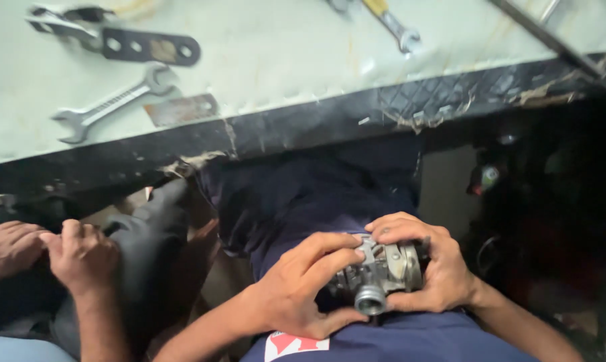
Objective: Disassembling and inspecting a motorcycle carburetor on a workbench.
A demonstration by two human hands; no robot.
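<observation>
place: workshop, likely for engine repair | worktop (283, 53): pale, stained sheet, torn black edging | 10 o'clock: open-ended spanner (112, 102), black drilled metal plate (149, 47), rusty tag (181, 109) | 12 o'clock: second spanner (395, 25) | 3 o'clock: dark, blurred clutter, perhaps machine parts

the part (378, 275) held in both hands is dull grey cast metal with a smoother round spout. the bench (276, 60) top is pale, glossy sheet, its black edge torn and rough. the spanner (112, 102) is matt steel; the plate (182, 109) beside it looks rusty
</observation>
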